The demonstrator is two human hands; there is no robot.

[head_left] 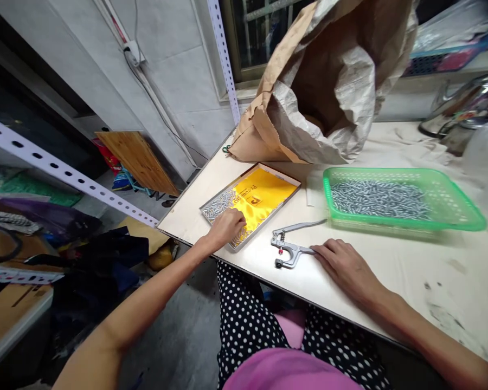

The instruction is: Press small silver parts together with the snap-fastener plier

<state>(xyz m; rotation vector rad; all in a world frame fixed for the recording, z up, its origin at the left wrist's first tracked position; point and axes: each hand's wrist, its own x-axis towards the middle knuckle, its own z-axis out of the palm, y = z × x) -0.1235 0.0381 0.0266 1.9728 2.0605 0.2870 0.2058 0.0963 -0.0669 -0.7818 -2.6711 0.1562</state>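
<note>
My left hand (228,227) is over the near side of a shallow tray (289,194), its fingers bent together; what they hold, if anything, is hidden. Small silver metal pieces (218,206) lie heaped at the tray's left end, beside a shiny yellow sheet (264,189) printed with dark lettering. On the table, my right hand (345,265) has its fingers on the lower handle of snap-fastener pliers (295,253). Their jaws point left, apart and with nothing visible between them. The upper handle stands free of my fingers.
A green plastic basket (451,208) of silver metal pieces stands behind my right hand. A large open paper sack (260,127) is at the back of the table (410,287). A shiny metal kettle (472,103) sits at far right. Perforated shelf posts (65,170) rise at left.
</note>
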